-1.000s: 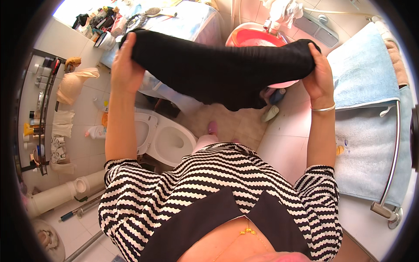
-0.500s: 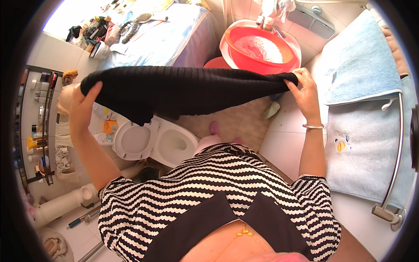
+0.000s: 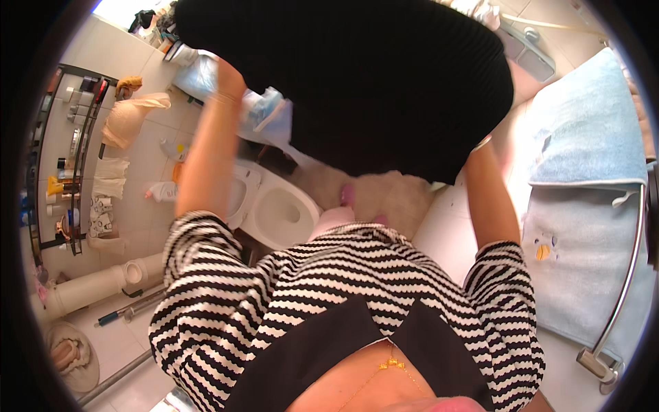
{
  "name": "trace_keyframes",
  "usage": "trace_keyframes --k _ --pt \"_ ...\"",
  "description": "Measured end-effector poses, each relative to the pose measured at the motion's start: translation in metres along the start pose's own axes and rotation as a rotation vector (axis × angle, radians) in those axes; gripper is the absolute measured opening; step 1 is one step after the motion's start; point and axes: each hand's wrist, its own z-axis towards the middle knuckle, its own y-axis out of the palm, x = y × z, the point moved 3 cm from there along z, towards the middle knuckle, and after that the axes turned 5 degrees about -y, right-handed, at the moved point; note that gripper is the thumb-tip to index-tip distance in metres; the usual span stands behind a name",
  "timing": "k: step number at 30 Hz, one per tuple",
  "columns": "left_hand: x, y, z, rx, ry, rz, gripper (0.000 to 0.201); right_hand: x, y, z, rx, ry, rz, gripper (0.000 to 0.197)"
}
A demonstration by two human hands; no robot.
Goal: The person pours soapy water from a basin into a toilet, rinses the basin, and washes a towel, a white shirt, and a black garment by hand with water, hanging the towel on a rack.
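A black ribbed garment (image 3: 384, 75) is spread wide in the air in front of me, filling the upper middle of the view; its exact kind does not show. My left hand (image 3: 230, 79) is closed at its left side, the fingertips hidden behind the cloth. On the right, my forearm (image 3: 490, 192) reaches up under the garment's edge, with a bangle (image 3: 482, 143) just showing at the wrist. The cloth covers my right hand, which holds up that side. Much of what lies beyond is hidden by the fabric.
An open white toilet (image 3: 280, 214) stands below the garment, left of my feet. Light blue towels (image 3: 583, 123) hang from a metal rail (image 3: 628, 268) at right. A black wall rack (image 3: 77, 158) with small items and a hanging beige bra (image 3: 127, 122) are at left.
The garment, earlier stretched in a narrow band between both hands, has opened out and risen, covering the red basin. My left hand moved up and right; my right hand went behind the cloth.
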Motion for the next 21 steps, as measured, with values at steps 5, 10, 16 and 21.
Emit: trace_keyframes --k 5,10,16,21 --pt "-0.002 0.161 -0.137 -0.66 0.145 -0.218 0.046 -0.047 0.033 -0.047 -0.363 0.367 -0.005 0.054" --pt "-0.075 0.162 -0.15 -0.735 -0.263 -0.65 0.054 0.0 0.041 -0.112 -0.173 0.317 -0.016 0.059" --pt "-0.097 0.14 -0.137 -0.686 -0.295 -0.415 0.053 -0.018 0.016 -0.112 -0.356 0.313 -0.3 0.059" --pt "-0.103 0.183 -0.142 -0.723 -0.168 -0.141 0.052 -0.026 0.02 -0.105 -0.527 0.291 -0.523 0.058"
